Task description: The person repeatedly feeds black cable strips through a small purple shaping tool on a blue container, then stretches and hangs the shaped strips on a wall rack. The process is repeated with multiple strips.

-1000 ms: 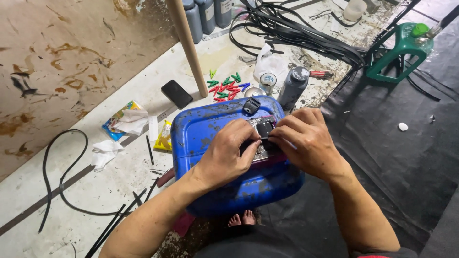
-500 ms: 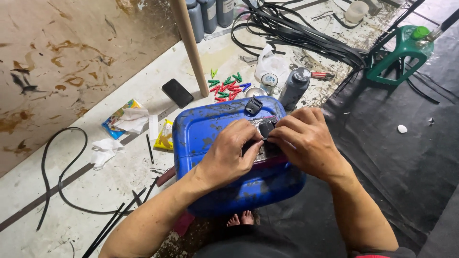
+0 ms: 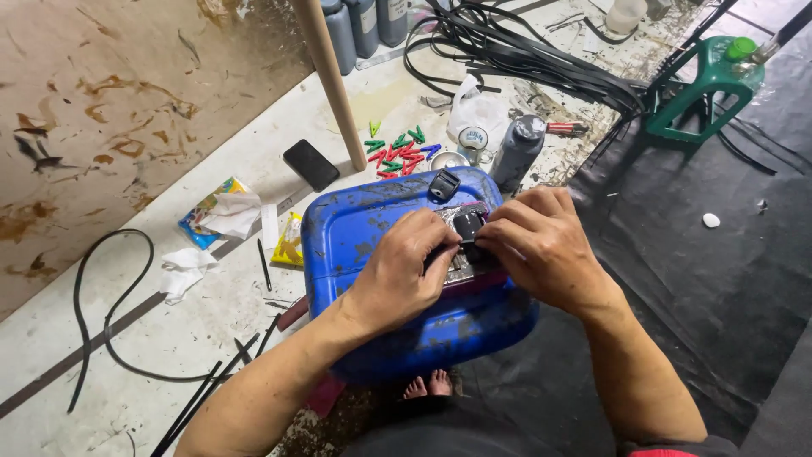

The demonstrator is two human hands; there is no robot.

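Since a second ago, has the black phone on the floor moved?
No. The black phone lies in the same spot beside the wooden pole, left of the blue jerrycan.

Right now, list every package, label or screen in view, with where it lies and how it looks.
Flat black phone with a dark screen: on the floor beside the wooden pole, rectangular.
Blue and yellow printed packet: on the floor left of the blue plastic canister, crumpled, under white paper.
Small yellow sachet: against the canister's left side.
Dark grey bottles with pale labels: top edge, upright in a row.
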